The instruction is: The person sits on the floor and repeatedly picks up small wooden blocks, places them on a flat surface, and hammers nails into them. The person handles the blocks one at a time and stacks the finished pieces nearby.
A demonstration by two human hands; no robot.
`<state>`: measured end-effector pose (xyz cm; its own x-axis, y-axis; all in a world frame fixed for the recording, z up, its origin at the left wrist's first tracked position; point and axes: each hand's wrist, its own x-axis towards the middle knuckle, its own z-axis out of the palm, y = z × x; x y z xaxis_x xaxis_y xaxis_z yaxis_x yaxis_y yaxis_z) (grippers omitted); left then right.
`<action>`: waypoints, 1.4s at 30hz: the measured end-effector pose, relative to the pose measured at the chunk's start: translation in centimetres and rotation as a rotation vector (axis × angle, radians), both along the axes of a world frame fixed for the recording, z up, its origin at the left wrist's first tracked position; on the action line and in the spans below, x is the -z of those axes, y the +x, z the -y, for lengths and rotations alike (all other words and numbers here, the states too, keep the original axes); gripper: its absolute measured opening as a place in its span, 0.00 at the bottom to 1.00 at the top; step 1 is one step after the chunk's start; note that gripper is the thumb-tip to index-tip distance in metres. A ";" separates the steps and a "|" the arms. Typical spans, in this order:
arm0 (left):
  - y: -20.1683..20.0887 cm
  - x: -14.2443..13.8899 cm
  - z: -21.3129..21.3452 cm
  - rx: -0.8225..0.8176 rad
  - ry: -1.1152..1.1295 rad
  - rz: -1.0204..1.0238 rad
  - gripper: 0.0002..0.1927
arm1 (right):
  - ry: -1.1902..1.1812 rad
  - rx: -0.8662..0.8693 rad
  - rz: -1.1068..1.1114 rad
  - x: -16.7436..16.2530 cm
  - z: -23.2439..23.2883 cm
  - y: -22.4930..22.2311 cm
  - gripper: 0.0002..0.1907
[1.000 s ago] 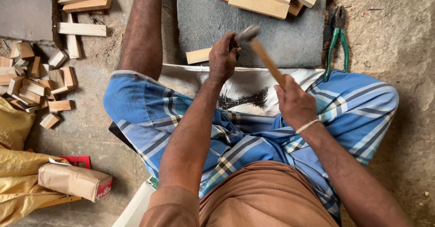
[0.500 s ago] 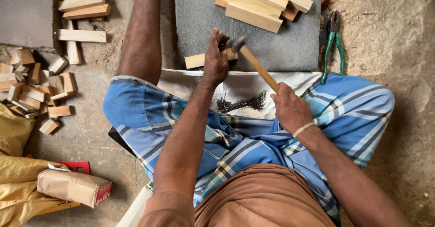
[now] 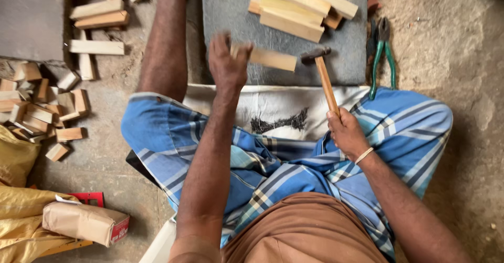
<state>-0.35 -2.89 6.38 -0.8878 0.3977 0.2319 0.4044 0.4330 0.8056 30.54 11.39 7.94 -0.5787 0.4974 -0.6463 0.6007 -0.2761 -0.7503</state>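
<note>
Overhead, head view only. Left hand fingers loosely curled, partly spread, motion-blurred; fingertips at the near end of a small wood block lying on the grey slab; whether they grip it or just touch, cannot tell. Left forearm runs straight up from the lap, wrist slightly bent. Right hand fingers wrapped fully round the lower end of the hammer handle, firm fist. Hammer head sits over the slab just right of the block, handle tilted back to the right knee. Right forearm angles in from lower right, thin band at the wrist. Stack of wood pieces on the slab's far part. Green-handled pliers beside the slab on the floor. Wood offcuts piled left.
</note>
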 end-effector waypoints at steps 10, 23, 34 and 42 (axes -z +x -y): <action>9.6 3.8 -0.4 0.613 -0.595 -0.184 0.10 | -0.068 -0.093 0.025 -1.1 1.2 0.4 0.14; 14.9 4.0 -0.3 0.830 -0.542 -0.025 0.06 | -0.047 -0.098 -0.109 2.2 0.1 -1.5 0.12; 7.7 2.6 -0.1 0.308 -0.120 0.063 0.16 | -0.033 -0.153 0.044 -1.3 0.5 -2.3 0.13; 4.7 0.9 1.4 0.109 -0.110 0.389 0.13 | -0.089 -0.138 0.017 -0.6 0.4 -2.4 0.16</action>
